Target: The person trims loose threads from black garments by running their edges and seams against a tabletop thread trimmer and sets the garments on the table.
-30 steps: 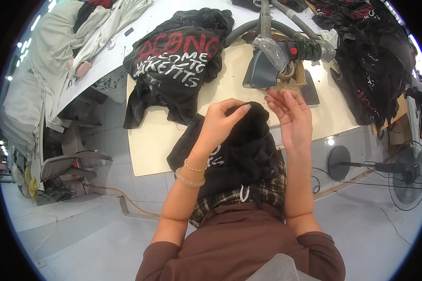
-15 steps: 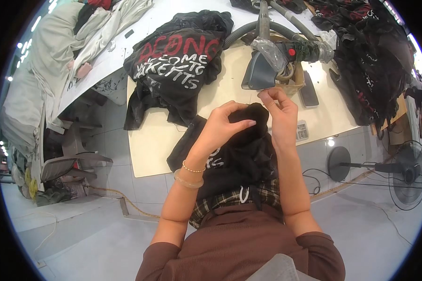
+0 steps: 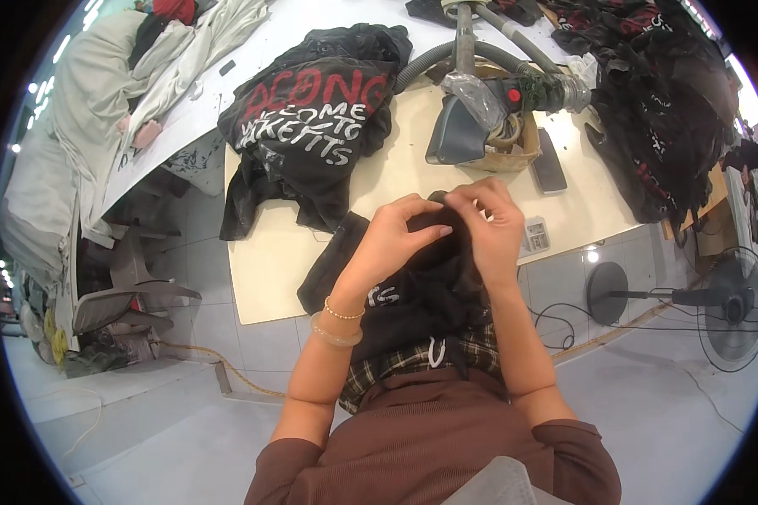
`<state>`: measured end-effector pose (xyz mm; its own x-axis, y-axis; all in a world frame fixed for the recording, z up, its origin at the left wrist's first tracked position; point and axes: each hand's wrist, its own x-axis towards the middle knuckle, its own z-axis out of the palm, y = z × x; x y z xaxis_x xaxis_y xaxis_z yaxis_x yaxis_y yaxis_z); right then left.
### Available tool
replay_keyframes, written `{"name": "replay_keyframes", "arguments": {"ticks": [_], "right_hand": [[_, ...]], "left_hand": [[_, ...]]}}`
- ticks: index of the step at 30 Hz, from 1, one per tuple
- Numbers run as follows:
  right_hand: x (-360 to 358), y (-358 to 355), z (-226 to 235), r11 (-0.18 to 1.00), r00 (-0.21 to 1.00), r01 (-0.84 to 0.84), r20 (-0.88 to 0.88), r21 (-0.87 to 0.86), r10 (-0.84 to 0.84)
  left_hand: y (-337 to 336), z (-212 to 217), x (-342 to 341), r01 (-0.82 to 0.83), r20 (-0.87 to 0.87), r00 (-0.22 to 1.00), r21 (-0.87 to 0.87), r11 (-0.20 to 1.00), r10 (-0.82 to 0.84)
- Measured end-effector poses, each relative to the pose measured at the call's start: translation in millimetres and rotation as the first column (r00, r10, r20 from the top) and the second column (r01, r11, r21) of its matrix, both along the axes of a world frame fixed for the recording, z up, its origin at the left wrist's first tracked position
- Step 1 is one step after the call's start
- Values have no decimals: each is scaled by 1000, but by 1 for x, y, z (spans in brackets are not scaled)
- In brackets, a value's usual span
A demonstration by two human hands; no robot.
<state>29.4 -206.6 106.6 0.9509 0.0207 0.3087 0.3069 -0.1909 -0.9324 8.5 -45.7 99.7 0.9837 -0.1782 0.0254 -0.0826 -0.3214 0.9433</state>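
Note:
A black garment with white print (image 3: 379, 295) lies across my lap and the table's near edge, and part of it is raised between my hands. My left hand (image 3: 398, 236) grips the raised cloth, its thumb stretched along the near side of the fold. My right hand (image 3: 493, 225) is closed at the right side of that fold, thumb and forefinger pinched at its upper edge. Whether a thread is caught in the pinch is too small to see. Just beyond my hands stands a grey machine head (image 3: 461, 133) with clear plastic wrapped over it.
A heap of printed black garments (image 3: 312, 126) sits at the table's far left, with another black pile (image 3: 661, 126) at the right. Behind the machine runs a grey hose (image 3: 429, 61). A dark phone (image 3: 550, 160) and a small grey tray (image 3: 535, 236) lie right of my hands. A fan (image 3: 733, 310) stands right.
My right hand has come down and left from beside the machine head to the garment's upper edge, where its fingers now pinch. My left hand keeps its hold with little movement.

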Motion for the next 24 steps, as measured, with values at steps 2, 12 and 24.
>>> {"name": "replay_keyframes", "arguments": {"ticks": [2, 12, 24], "right_hand": [[4, -6, -1, 992, 993, 24, -116, 128, -9], [2, -2, 5, 899, 931, -74, -294, 432, 218], [-68, -1, 95, -47, 221, -853, 442, 520, 869]], "left_hand": [[2, -2, -2, -26, -52, 998, -59, 998, 23], [2, -27, -21, -137, -231, 968, -168, 976, 97], [-6, -29, -25, -171, -263, 957, -162, 972, 124]]}}
